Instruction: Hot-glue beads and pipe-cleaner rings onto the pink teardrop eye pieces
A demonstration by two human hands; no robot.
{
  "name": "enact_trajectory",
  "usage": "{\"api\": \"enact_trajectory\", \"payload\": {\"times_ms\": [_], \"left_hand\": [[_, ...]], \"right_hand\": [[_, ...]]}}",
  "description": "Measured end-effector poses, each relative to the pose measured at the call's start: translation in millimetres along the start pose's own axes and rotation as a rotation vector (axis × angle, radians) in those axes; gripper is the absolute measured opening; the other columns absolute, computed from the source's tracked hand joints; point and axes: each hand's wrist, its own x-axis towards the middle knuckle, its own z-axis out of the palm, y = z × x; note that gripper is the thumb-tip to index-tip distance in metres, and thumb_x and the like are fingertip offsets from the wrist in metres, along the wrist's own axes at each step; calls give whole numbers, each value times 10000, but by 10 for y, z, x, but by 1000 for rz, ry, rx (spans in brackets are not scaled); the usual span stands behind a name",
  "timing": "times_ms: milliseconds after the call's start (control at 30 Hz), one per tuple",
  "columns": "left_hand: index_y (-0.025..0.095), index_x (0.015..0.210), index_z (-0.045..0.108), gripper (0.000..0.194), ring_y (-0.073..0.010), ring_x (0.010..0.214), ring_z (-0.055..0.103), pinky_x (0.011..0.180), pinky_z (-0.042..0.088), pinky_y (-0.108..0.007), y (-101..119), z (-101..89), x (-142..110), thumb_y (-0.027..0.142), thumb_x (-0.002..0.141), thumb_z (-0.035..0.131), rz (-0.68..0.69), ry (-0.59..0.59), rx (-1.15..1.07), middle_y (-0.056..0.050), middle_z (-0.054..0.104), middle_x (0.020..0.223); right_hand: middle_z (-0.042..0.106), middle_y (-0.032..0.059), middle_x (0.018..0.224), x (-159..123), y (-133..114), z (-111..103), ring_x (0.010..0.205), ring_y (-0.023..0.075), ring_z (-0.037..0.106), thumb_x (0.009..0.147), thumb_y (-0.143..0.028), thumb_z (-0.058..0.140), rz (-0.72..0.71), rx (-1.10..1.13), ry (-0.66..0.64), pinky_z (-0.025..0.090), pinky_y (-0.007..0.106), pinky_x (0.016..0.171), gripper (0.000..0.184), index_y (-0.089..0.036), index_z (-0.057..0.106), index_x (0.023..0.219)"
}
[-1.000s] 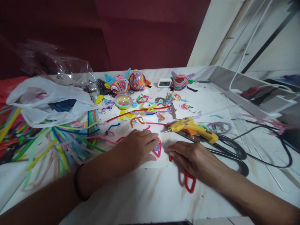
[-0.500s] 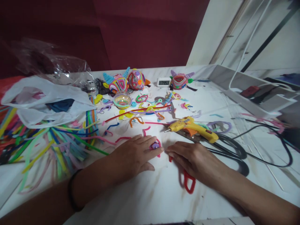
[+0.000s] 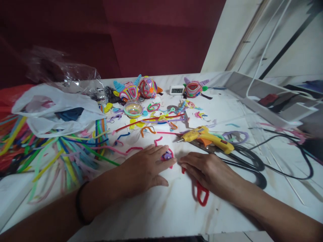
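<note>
My left hand [image 3: 148,164] lies flat with its fingers spread over a sheet of white paper. Its fingertips partly cover a pink pipe cleaner loop [image 3: 172,153] with a purple button [image 3: 167,156] inside. Just to the right, my right hand [image 3: 202,168] is closed, thumb and fingers pinched together around a red pipe cleaner [image 3: 202,197]. The bent end of that pipe cleaner pokes out below the palm, and the rest is hidden. Beyond the right hand lies a yellow glue gun [image 3: 208,137], its nozzle pointing left, beside black-handled scissors [image 3: 248,156].
Loose pipe cleaners [image 3: 68,158] fan out at left beneath a white plastic bag [image 3: 60,117]. Several decorated balls [image 3: 149,88] and a small digital clock [image 3: 176,89] stand at the back. A clear bowl [image 3: 133,109] sits before them. A black cable [image 3: 309,168] curves at right.
My left hand has shifted slightly down and flattened, its fingers spreading across the pink loop. More of a short pink piece behind it shows. The right hand keeps its pinch.
</note>
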Motion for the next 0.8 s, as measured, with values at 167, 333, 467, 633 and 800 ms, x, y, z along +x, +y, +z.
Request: {"api": "enact_trajectory", "payload": {"times_ms": [167,333,467,633,800], "left_hand": [[120,1402,373,601,-284,1364,349,1122,297,-462,-39,-117,-60,441,911,503,-80,-5,3,-165,442,1433],[128,1414,358,691,-307,1365,342,1128,265,-491,-47,-9,-89,507,866,544,-72,-71,23,-134,377,1485],[143,1425,335,711,-276,1376,332,1141,248,-470,-30,64,-97,514,859,553,-62,-68,3,-122,357,1498],[143,1404,371,668,-255,1374,341,1137,275,-439,-9,56,-87,478,862,572,-77,-66,-44,-135,386,1480],[159,1410,355,637,-273,1374,337,1129,277,-506,-16,34,-81,461,884,547,-70,-63,-44,-138,379,1483]], "right_hand": [[692,82,874,-14,-5,1,733,163,664,942,-187,427,-19,-8,18,487,265,645,248,-170,665,1008],[684,90,875,-6,1,9,723,167,661,943,-183,411,-16,-13,2,488,272,630,263,-158,660,1026],[678,96,849,0,-2,9,710,167,657,945,-185,406,-14,-20,0,485,275,625,275,-147,669,1015],[670,86,829,-1,-15,-4,683,154,648,954,-188,396,-5,-20,-6,471,261,595,282,-153,670,1009],[667,84,844,-3,-7,-8,714,162,647,960,-196,399,-7,-14,-12,480,274,625,264,-154,652,1022]]}}
